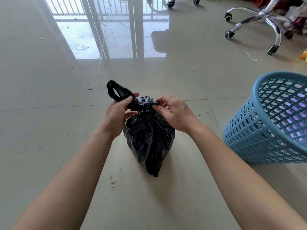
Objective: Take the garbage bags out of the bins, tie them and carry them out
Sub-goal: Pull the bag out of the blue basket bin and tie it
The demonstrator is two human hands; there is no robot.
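Observation:
A black garbage bag (149, 138) stands on the tiled floor in the middle of the head view, its neck twisted into a knot at the top. My left hand (119, 112) grips one bag handle, whose loop sticks up to the left. My right hand (174, 112) pinches the other end of the bag at the knot with thumb and forefinger. A blue perforated plastic bin (245, 130) stands to the right of the bag, with no black bag in it.
A chrome swivel-chair base (264, 22) on castors stands at the back right, with clutter behind it. More castors (171, 4) show at the top centre. The glossy floor reflects a barred window at the back left.

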